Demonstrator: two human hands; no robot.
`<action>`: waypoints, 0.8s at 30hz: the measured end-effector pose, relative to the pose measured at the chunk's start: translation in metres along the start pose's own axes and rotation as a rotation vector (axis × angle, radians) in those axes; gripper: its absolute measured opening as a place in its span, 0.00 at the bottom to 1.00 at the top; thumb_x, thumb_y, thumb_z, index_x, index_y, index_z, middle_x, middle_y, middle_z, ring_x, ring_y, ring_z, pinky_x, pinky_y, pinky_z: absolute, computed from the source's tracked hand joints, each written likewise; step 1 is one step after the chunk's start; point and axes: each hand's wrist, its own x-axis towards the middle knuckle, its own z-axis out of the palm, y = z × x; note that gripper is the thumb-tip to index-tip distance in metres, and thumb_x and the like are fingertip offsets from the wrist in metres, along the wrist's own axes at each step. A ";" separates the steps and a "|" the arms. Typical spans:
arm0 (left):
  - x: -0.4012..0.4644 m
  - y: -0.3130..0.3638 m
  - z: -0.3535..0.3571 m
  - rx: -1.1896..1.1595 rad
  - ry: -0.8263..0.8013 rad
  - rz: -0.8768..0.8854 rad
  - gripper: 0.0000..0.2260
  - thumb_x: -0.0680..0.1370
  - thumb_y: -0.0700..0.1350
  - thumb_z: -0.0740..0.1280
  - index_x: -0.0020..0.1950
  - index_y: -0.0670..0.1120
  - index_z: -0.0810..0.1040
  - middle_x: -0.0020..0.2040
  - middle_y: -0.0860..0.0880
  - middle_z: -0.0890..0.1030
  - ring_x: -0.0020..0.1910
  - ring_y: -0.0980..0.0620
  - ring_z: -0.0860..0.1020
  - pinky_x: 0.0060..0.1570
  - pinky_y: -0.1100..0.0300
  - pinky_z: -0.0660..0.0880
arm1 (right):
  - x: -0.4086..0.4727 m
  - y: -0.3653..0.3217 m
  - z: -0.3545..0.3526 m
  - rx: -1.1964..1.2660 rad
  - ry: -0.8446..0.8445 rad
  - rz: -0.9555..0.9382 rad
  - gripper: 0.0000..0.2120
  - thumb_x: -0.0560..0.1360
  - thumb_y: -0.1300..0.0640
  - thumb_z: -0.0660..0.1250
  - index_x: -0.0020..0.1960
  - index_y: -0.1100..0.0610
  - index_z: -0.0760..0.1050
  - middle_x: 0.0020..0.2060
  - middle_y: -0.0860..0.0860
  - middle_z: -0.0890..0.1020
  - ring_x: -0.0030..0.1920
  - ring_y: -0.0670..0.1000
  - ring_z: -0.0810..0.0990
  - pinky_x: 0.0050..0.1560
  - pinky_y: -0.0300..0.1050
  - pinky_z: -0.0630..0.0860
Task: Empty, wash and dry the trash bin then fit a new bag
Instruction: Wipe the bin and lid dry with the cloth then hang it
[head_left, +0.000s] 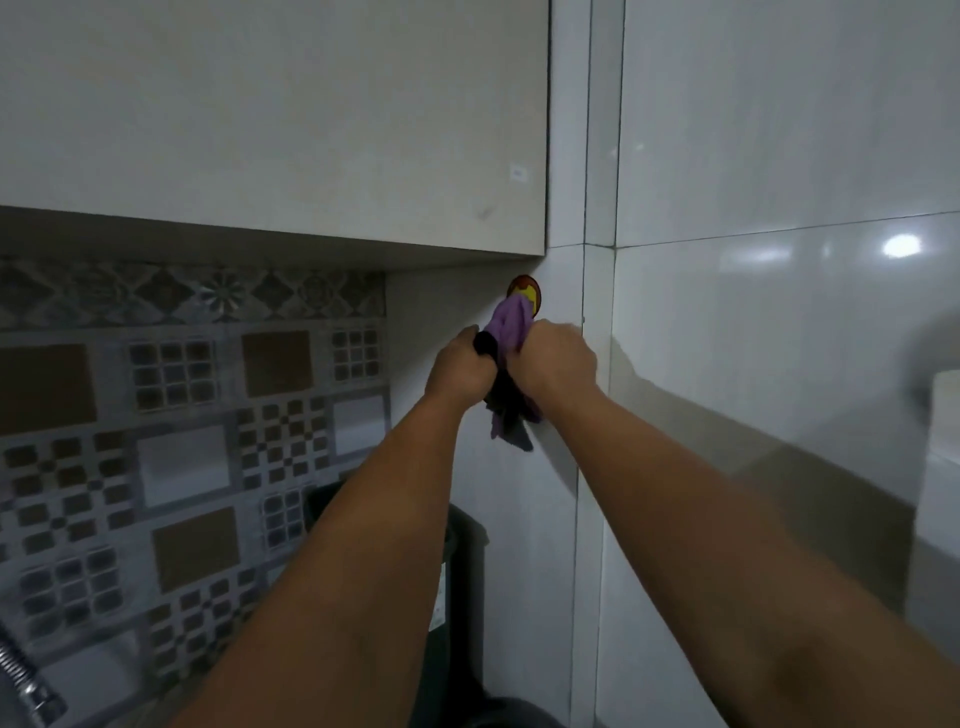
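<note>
— Reaching up under the wall cabinet (270, 119), both arms are stretched to the corner where the white tiled wall (779, 156) begins.

— What are the hands on?

— A purple cloth (511, 322), bunched together with something black. The left hand (460, 366) is curled round the black part, and the right hand (553, 361) grips the purple folds just beside it, knuckles toward us. The cloth's top meets a round red-and-yellow hook (525, 292) stuck on the wall right under the cabinet's bottom edge.

— And the bin?

— A dark bin (457, 587) stands low down against the patterned backsplash (171, 415), below the left forearm, partly hidden by it. A metal hose (23, 680) shows at the bottom left edge.
</note>
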 end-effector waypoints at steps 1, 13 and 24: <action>0.006 0.000 0.004 -0.053 0.001 -0.014 0.14 0.84 0.49 0.60 0.67 0.47 0.74 0.63 0.44 0.81 0.52 0.46 0.80 0.49 0.53 0.78 | 0.001 -0.003 0.004 -0.039 -0.013 -0.011 0.10 0.81 0.50 0.66 0.53 0.58 0.77 0.46 0.57 0.80 0.49 0.56 0.80 0.48 0.49 0.80; 0.000 0.020 -0.046 -0.259 0.204 -0.011 0.04 0.79 0.44 0.68 0.48 0.43 0.78 0.42 0.46 0.80 0.41 0.48 0.79 0.40 0.57 0.76 | 0.007 -0.013 -0.045 0.407 0.184 0.000 0.09 0.75 0.53 0.62 0.49 0.52 0.81 0.45 0.52 0.82 0.42 0.54 0.79 0.42 0.46 0.74; -0.182 -0.026 -0.106 -0.726 0.032 -0.239 0.20 0.74 0.40 0.77 0.61 0.49 0.73 0.56 0.45 0.81 0.52 0.46 0.82 0.56 0.47 0.82 | -0.136 -0.034 -0.057 0.993 -0.393 0.105 0.09 0.79 0.57 0.67 0.43 0.60 0.79 0.37 0.57 0.80 0.38 0.52 0.76 0.42 0.43 0.72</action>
